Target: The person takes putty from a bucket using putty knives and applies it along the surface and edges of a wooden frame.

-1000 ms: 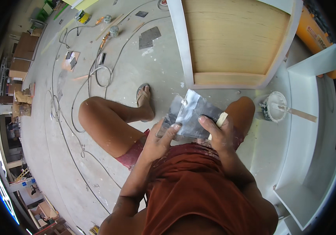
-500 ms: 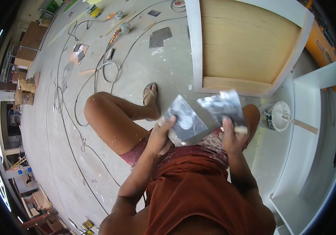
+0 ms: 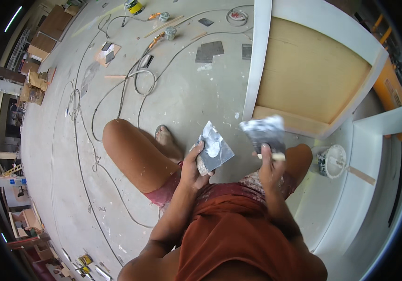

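Note:
My left hand (image 3: 194, 164) is closed around a square grey putty scraper (image 3: 219, 157), thumb on its top face. A lump of white putty (image 3: 213, 147) sits on this scraper. In my right hand (image 3: 270, 169) is a second broad putty scraper (image 3: 265, 135), with a pale strip along its near edge. Its far edge is smeared white and blurred by motion. The two scrapers are apart, held above my lap. A tub of white putty (image 3: 336, 161) stands to the right of my knee, with a wooden stick (image 3: 361, 175) reaching out over its rim.
Ahead on the right stands a white-framed wooden panel (image 3: 311, 70). A white cabinet frame (image 3: 369, 187) curves along my right side. Hoses and cables (image 3: 145, 84) loop over the floor ahead and left, near dark sheets (image 3: 210, 50) and a yellow-black can (image 3: 134, 6).
The two scrapers have moved further apart, the right one now slightly left and lower. The view has shifted, and my foot is drawn back further to the left.

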Action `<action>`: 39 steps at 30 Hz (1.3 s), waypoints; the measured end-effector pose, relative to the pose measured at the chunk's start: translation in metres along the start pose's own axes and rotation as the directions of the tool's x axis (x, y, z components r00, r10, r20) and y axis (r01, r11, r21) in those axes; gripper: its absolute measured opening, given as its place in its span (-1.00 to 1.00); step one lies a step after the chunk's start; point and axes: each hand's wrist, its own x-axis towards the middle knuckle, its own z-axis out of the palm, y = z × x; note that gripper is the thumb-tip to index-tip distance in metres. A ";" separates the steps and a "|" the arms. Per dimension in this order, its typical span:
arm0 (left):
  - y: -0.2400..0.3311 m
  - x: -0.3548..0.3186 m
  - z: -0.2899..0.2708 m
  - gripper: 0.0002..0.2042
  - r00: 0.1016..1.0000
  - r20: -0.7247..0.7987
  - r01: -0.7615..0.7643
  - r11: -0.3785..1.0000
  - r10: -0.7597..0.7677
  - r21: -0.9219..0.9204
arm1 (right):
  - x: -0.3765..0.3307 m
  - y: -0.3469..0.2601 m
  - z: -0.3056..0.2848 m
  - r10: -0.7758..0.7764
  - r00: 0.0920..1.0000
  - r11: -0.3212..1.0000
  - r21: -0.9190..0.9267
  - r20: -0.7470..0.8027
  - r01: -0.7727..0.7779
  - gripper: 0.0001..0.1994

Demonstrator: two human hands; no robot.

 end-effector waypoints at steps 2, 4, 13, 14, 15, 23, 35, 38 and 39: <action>0.001 -0.003 0.001 -0.75 0.998 -0.005 0.066 0.992 -0.067 -0.107 | -0.006 -0.006 0.016 -0.118 0.960 0.962 0.209 -0.254 0.174 -0.76; -0.004 -0.003 0.003 -0.74 1.000 -0.008 0.029 0.999 -0.029 -0.016 | 0.005 -0.024 0.033 -0.343 0.934 0.936 0.045 -0.099 0.348 -0.77; 0.011 -0.007 -0.007 -0.67 0.998 0.059 -0.008 0.998 0.011 -0.062 | 0.009 -0.008 0.039 -0.345 0.938 0.938 0.029 -0.024 0.345 -0.71; 0.009 -0.006 -0.007 -0.67 0.998 0.064 -0.003 0.998 0.007 -0.062 | 0.008 -0.011 0.048 -0.392 0.918 0.915 0.081 -0.053 0.395 -0.70; 0.005 -0.004 -0.007 -0.64 0.998 0.041 -0.041 0.999 0.041 -0.003 | 0.009 -0.003 0.054 -0.484 0.875 0.875 0.052 0.027 0.482 -0.70; 0.022 -0.006 -0.011 -0.57 0.967 0.071 -0.254 0.921 0.244 0.296 | 0.019 0.016 0.018 0.548 0.831 0.659 0.566 0.090 -0.496 -0.78; 0.021 -0.027 -0.024 -0.71 0.870 0.485 -0.472 0.137 -0.090 0.871 | 0.042 -0.048 0.014 0.131 0.939 0.976 0.208 -0.317 -0.066 -0.69; 0.027 -0.015 -0.029 -0.67 0.988 0.146 -0.086 0.949 0.043 0.303 | 0.025 -0.019 0.019 -0.582 0.784 0.812 -0.208 -0.216 0.545 -0.87; 0.035 -0.010 -0.025 -0.64 0.976 0.215 0.024 0.996 -0.041 0.083 | 0.029 -0.008 0.016 -0.742 0.666 0.626 -0.279 0.075 0.728 -0.81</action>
